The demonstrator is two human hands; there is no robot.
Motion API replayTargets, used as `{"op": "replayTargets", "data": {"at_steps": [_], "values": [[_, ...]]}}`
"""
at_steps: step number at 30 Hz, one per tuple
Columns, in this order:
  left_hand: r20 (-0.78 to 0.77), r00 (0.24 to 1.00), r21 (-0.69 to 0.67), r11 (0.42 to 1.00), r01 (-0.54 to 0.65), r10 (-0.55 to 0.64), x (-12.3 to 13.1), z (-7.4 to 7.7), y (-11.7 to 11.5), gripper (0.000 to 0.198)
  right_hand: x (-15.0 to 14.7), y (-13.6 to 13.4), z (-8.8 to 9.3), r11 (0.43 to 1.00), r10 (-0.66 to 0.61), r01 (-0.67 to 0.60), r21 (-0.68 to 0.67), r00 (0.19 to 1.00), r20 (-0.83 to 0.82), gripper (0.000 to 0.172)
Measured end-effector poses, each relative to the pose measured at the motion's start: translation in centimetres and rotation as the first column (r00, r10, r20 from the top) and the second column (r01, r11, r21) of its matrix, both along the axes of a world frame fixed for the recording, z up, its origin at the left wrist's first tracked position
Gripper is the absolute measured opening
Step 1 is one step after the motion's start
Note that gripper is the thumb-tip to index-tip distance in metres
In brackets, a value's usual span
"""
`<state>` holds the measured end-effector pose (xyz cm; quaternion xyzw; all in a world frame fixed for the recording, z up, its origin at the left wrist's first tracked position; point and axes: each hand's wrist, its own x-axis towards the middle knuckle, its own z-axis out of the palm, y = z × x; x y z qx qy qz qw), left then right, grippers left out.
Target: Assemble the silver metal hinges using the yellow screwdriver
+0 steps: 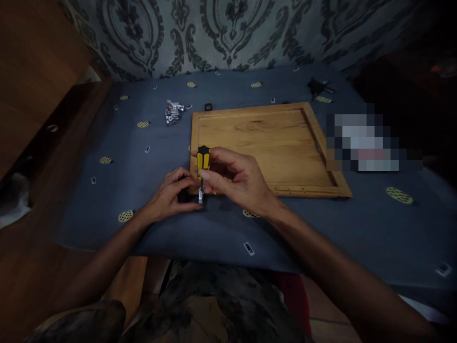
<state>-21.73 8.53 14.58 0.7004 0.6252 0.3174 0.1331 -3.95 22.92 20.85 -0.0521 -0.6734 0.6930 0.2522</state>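
A framed wooden panel lies flat on a blue patterned cloth. At its near left corner my right hand is closed around a yellow and black screwdriver, held upright with its tip down on a small metal part. My left hand is curled beside that corner, its fingers pinched around a small dark piece that touches the metal part. What the dark piece is stays unclear in the dim light.
A pile of small shiny metal fittings lies on the cloth behind the panel's left corner. A dark tool rests at the far right. A wooden surface runs along the left. A patterned wall backs the cloth.
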Motion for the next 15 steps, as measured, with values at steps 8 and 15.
{"op": "replayTargets", "data": {"at_steps": [8, 15], "values": [[0.040, 0.999, 0.061, 0.998, 0.021, -0.024, -0.03, -0.34, 0.06, 0.050, -0.20, 0.00, -0.01, 1.000, 0.005, -0.006, -0.028, 1.000, -0.023, 0.038], [0.028, 1.000, 0.022, 1.000, 0.002, -0.003, 0.11, -0.02, 0.06, 0.046, -0.25, -0.14, 0.21, 0.998, 0.011, -0.011, -0.058, 1.000, -0.005, 0.039]]}}
